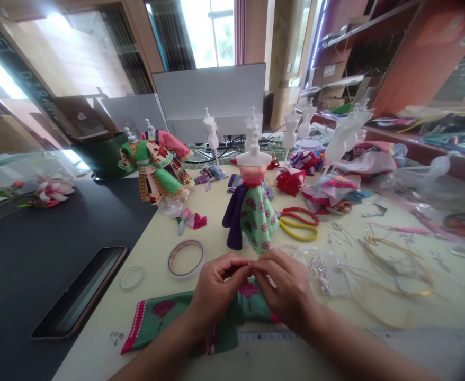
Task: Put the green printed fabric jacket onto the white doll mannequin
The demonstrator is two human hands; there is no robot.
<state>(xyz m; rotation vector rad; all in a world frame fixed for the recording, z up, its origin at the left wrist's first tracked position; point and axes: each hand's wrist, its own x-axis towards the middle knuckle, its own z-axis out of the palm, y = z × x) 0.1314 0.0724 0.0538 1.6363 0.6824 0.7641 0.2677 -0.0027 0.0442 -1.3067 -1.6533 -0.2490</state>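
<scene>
At lower centre you see green cloth [185, 301] with dark-pink motifs [163, 308] and a pink, white-dotted band [134, 324]. At centre, your white mannequin [252, 157] has a coral bodice [252, 174], its skirt [258, 219] purple beside pale green with pink flowers [252, 203]; right of that, scissor handles [298, 237] are red and yellow.

Left hand [223, 278] and right hand [286, 280] pinch a tiny item [249, 263] above green cloth [182, 304]; a dressed mannequin [253, 203] stands just beyond; scissors [301, 237] lie right of it, tape [203, 261] left; phone [82, 291] farther left.
</scene>
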